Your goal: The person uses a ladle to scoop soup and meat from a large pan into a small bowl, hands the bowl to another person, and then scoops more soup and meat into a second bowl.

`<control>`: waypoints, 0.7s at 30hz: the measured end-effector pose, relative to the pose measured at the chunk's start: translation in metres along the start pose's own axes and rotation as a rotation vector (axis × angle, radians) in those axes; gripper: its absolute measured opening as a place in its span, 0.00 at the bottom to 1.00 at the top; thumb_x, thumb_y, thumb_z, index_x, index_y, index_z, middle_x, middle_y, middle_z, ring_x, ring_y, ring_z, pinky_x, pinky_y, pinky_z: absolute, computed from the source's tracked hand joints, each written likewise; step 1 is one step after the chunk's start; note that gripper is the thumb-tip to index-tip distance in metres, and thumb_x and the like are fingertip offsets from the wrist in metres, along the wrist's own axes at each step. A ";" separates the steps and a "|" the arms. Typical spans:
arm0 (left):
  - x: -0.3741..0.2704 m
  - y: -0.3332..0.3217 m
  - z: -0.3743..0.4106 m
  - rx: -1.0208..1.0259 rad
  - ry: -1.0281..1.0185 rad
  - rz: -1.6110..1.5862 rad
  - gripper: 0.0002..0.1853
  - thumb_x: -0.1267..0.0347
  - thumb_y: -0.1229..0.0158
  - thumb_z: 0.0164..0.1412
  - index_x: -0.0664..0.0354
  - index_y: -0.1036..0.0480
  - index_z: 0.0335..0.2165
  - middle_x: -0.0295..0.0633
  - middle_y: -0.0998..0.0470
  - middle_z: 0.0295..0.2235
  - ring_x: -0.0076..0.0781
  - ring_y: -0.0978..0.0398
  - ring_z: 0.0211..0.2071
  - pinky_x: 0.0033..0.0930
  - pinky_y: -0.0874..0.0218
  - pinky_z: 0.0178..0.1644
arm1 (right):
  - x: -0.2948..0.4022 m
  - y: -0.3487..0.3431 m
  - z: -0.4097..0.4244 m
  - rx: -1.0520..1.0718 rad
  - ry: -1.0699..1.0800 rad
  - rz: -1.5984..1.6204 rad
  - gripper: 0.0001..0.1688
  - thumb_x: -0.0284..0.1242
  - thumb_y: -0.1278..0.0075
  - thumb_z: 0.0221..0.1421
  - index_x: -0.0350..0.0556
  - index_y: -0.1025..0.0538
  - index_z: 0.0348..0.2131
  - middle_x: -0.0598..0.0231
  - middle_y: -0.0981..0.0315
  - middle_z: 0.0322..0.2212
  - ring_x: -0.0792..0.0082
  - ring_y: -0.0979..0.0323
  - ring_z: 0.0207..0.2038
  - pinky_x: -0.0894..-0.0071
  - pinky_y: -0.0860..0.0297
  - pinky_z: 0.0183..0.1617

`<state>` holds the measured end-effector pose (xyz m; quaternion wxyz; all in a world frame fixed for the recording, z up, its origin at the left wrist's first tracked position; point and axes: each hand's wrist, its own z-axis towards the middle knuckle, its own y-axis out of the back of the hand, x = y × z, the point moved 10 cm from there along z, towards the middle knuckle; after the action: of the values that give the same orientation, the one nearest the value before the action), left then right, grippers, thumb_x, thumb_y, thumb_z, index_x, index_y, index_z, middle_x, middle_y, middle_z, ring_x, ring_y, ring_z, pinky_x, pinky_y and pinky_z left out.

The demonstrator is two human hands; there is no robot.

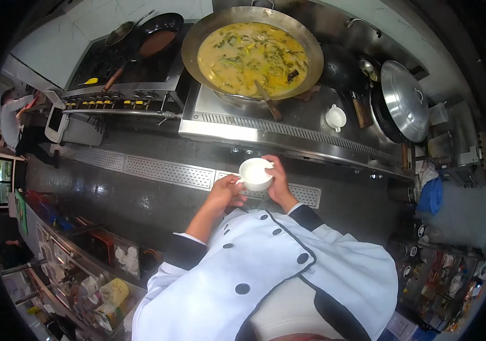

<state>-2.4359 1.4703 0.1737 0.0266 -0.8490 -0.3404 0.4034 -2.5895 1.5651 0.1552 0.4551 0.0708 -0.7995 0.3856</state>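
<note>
A white two-handled soup bowl [255, 174] is held in front of my chest, over the floor. My left hand [224, 192] grips its left handle, while my right hand [278, 178] wraps around the right side with the thumb near the rim. No food can be made out inside the bowl. Beyond it, on the steel range, stands a very large wok-shaped pan [189, 55] of yellowish soup [251, 59] with green leaves and chillies. A wooden-handled utensil [268, 101] leans in the soup. A second white two-handled bowl [336, 117] sits on the range top to the right.
A black wok [341, 68], a ladle [368, 70] and a large domed metal lid [403, 100] occupy the range's right end. Frying pans [157, 40] rest on the left cooktop. Another person [10, 119] stands far left. Behind me runs a cluttered counter [68, 264]; perforated drain covers [168, 171] line the floor.
</note>
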 end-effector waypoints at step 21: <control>0.264 0.261 -0.102 -0.927 0.040 -0.291 0.14 0.66 0.45 0.60 0.68 0.27 0.36 0.47 0.23 0.25 0.34 0.23 0.20 0.33 0.28 0.21 | 0.152 -0.067 0.202 0.066 -0.514 -0.483 0.12 0.26 0.52 0.60 0.32 0.29 0.40 0.63 0.27 0.27 0.82 0.34 0.21 0.85 0.40 0.14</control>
<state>-2.1021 1.4514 -0.0168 -0.2916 -0.7226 -0.5988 0.1848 -2.7818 1.4172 0.2524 0.3143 0.3671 -0.8354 0.2619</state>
